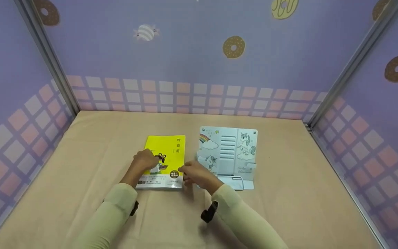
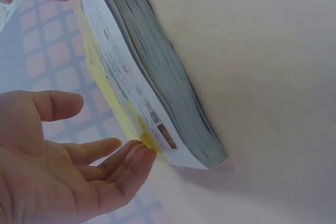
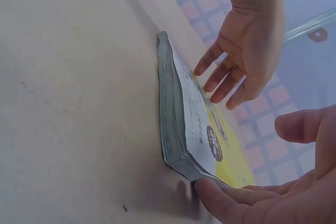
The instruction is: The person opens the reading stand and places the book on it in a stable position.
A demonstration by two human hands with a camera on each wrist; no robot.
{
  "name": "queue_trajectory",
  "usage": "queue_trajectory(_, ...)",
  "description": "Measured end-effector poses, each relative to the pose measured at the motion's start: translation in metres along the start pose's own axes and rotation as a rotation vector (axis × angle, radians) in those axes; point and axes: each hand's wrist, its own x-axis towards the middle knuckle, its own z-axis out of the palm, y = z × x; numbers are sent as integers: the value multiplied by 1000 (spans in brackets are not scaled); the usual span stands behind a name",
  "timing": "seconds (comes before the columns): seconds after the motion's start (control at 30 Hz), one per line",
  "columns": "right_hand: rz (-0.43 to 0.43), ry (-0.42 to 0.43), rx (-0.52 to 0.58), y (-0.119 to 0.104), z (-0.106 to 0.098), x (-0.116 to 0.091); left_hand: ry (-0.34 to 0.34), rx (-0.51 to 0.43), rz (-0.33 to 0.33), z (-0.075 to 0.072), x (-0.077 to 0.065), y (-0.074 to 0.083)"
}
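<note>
A thick book with a yellow and white cover [image 1: 171, 145] lies flat on the cloth. My left hand [image 1: 145, 159] is over the left side of its cover; in the left wrist view its loosely bent fingertips [image 2: 142, 153] touch the cover near the edge, thumb raised. At the book's lower right side is my right hand [image 1: 199, 174]. Its fingers [image 3: 215, 195] rest against the side edge, and the thumb stands away from the cover. Neither hand pinches the book. Just right of the right hand stands a light-blue metal book stand [image 1: 228, 145] with unicorn pictures.
A wire ledge [image 1: 237, 183] projects from the front of the stand. Beige cloth [image 1: 288, 200] covers the table. Purple patterned panels [image 1: 192, 45] enclose the back and both sides, with metal posts [image 1: 52, 64] at the corners.
</note>
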Motion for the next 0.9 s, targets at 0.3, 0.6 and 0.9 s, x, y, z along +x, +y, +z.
queue_trajectory(0.3,3,19,54,1,0,4,43,-39,-50,0,7,-10)
queue_trajectory(0.6,78,-19,287,-5,3,-4,58,-53,-69,-2,8,-9)
queue_trajectory(0.9,46,115,304,-2,2,1,8,-150,-112,-9,12,-12)
